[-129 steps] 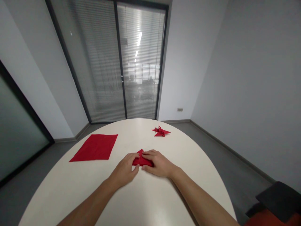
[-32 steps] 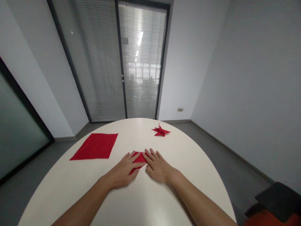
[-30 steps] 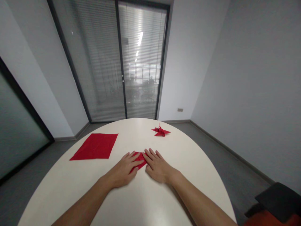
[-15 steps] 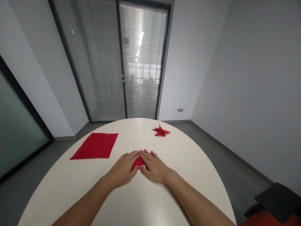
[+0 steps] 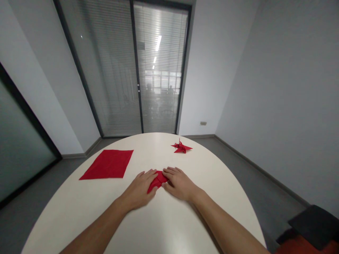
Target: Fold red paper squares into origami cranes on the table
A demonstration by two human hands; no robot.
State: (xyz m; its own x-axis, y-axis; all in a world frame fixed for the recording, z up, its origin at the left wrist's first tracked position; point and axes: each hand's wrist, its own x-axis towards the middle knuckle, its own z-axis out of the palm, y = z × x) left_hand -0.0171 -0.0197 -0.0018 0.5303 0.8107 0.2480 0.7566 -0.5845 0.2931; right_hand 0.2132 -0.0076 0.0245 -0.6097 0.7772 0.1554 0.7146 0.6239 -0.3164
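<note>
A folded piece of red paper lies on the white table in front of me, with crease lines on its visible middle. My left hand covers its left side, fingers along the far edge and thumb at the near edge, holding it against the table. At the right end my right hand has its fingers bent over the paper and its thumb close by on the near side. The paper's two ends are partly hidden under my hands.
A flat red sheet of paper lies at the left of the round white table. A folded red paper crane stands near the far edge. A black and red chair is at the lower right, beyond the table.
My right hand has slid right and a little away from my left hand, uncovering more of the folded paper's middle. My left hand stays nearly where it was.
</note>
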